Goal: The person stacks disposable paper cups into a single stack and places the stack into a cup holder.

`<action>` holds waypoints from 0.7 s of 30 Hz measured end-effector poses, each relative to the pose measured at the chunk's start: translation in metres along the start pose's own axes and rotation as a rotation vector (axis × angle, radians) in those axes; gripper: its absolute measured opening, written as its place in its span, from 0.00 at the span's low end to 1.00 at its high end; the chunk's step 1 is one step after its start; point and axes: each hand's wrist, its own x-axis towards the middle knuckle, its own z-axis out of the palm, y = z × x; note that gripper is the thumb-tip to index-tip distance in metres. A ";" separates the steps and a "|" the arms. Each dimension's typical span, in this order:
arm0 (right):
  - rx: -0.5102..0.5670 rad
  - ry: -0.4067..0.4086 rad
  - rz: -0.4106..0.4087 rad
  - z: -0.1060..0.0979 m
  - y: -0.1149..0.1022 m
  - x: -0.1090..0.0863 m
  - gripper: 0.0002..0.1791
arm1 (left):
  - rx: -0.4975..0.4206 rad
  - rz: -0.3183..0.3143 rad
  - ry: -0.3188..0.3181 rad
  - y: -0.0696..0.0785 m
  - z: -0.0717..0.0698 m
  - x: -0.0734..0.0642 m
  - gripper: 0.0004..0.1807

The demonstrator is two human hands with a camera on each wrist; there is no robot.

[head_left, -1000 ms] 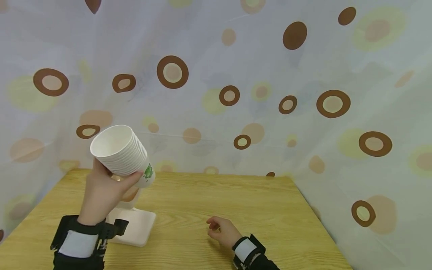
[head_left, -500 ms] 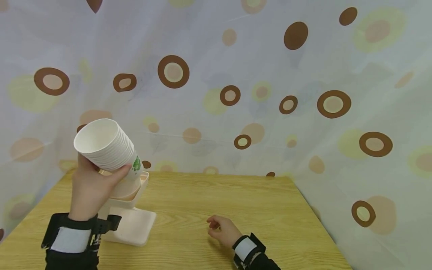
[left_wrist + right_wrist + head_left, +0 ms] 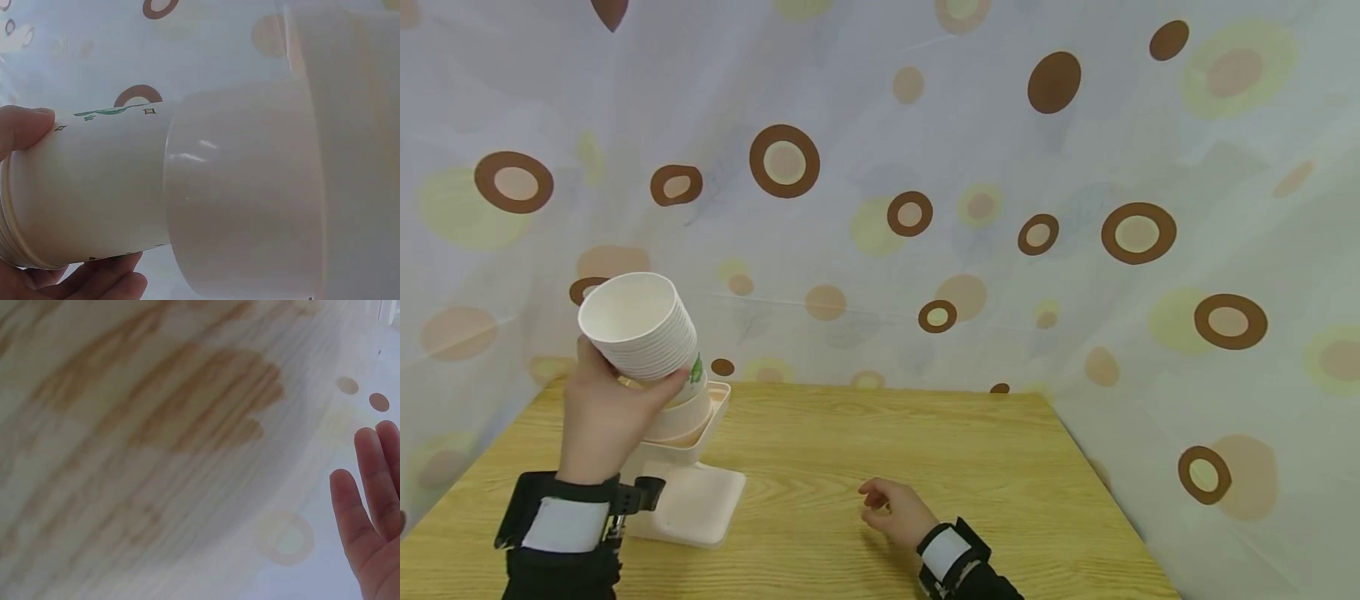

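In the head view, my left hand (image 3: 606,408) grips a stack of nested white paper cups (image 3: 651,337), mouths tilted up toward me. A green print shows on the lowest cup. Just below is a pale round holder (image 3: 685,421) on a cream stand with a flat base (image 3: 700,504). In the left wrist view, the cup's bottom end meets the translucent holder (image 3: 250,187); how far it goes in is unclear. The thumb and fingers lie around the stack near the rims. My right hand (image 3: 898,508) is at the wooden table, fingers loosely bent, holding nothing.
The wooden table (image 3: 865,442) reaches back to a hanging pale sheet (image 3: 850,258) printed with brown and yellow circles. The sheet also rises along the left and right sides. Black straps with white patches circle both wrists.
My left hand has carried the cup stack left over the holder, then slightly down and right, with the stack tilting more upright. The right hand stays still.
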 end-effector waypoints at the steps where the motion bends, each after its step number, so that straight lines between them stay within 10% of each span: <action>1: -0.001 -0.001 -0.002 0.000 0.000 0.000 0.16 | -0.001 -0.003 -0.003 -0.001 0.000 0.000 0.52; 21: 0.021 -0.026 -0.009 0.000 -0.007 0.001 0.16 | 0.024 -0.028 -0.022 -0.003 -0.004 -0.003 0.52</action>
